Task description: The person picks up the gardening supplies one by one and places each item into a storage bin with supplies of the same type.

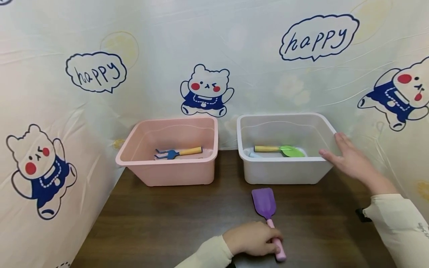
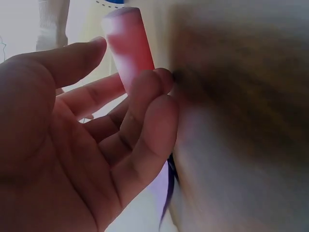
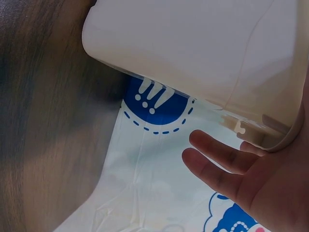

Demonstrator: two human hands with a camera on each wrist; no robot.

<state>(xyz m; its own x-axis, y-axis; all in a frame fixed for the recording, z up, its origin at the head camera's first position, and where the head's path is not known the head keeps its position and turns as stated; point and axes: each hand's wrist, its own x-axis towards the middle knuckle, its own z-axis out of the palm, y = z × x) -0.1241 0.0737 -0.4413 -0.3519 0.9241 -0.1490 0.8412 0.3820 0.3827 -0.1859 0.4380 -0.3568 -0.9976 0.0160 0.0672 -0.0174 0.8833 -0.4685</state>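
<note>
A toy shovel (image 1: 264, 201) with a purple blade and pink handle lies on the table, in front of the white bin (image 1: 281, 173). My left hand (image 1: 251, 238) holds it by the handle; in the left wrist view thumb and fingers lie either side of the pink handle (image 2: 131, 53). My right hand (image 1: 356, 162) rests at the white bin's right front corner, thumb over the rim. Its fingers stretch out straight beside the bin wall (image 3: 193, 53) in the right wrist view. Inside that bin lies a green trowel (image 1: 292, 151) with a yellow handle, near a pale blue piece (image 1: 255, 155).
A pink bin (image 1: 181, 173) stands left of the white one, holding a small blue rake (image 1: 172, 154) with a yellow handle. Both bins sit at the back of the dark wooden table (image 1: 161, 216). Printed cloth (image 1: 154, 82) hangs behind and along the sides.
</note>
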